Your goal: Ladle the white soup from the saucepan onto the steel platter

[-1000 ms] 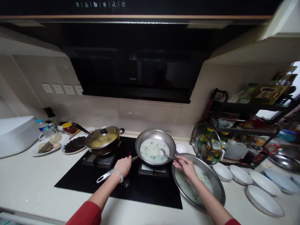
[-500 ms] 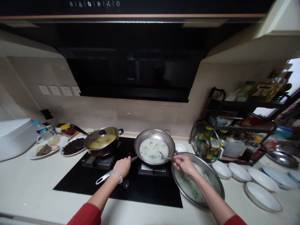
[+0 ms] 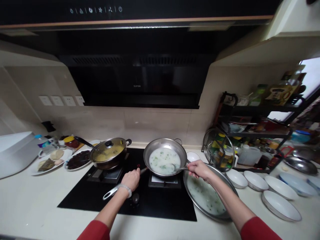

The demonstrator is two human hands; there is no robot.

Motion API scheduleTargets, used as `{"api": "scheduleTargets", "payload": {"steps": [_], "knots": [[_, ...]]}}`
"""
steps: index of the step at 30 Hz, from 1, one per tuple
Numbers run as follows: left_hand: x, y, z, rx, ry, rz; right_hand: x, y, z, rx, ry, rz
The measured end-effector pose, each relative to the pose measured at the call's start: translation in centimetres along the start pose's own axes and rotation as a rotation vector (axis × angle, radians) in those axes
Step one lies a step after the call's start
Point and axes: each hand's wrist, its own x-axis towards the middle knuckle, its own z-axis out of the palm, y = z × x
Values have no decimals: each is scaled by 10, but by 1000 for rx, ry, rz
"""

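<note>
My left hand [image 3: 131,181] is closed around the long handle [image 3: 110,193] of a steel wok [image 3: 153,146] on the right burner. In the wok lies a white, milky soup [image 3: 163,160] with bits of green. My right hand [image 3: 200,170] grips the handle of a metal ladle [image 3: 178,169], whose bowl is dipped in the soup at the wok's right side. Below my right forearm stands a large steel basin [image 3: 231,193], holding similar whitish soup with greens.
A lidded pan [image 3: 108,153] sits on the left burner. Plates of food [image 3: 51,161] stand farther left. Several white bowls [image 3: 281,205] line the right counter, near a glass lid [image 3: 218,150] and a black rack [image 3: 255,133]. A range hood [image 3: 137,80] hangs overhead.
The ladle has dipped a little lower into the soup, and my right hand has risen slightly. My left hand keeps its grip on the wok handle. The view has shifted slightly.
</note>
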Motion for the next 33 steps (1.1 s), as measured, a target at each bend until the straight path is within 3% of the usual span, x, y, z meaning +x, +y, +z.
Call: {"api": "scheduleTargets", "payload": {"steps": [13, 19, 24, 33], "knots": [[1, -1, 2, -21, -6, -11, 3, 28, 3, 39, 171, -214], [1, 0, 0, 0, -4, -20, 0, 30, 6, 205, 224, -118], [2, 0, 2, -4, 4, -15, -5, 32, 5, 271, 226, -122], [2, -1, 5, 22, 20, -10, -6, 47, 1, 98, 204, -228]]}}
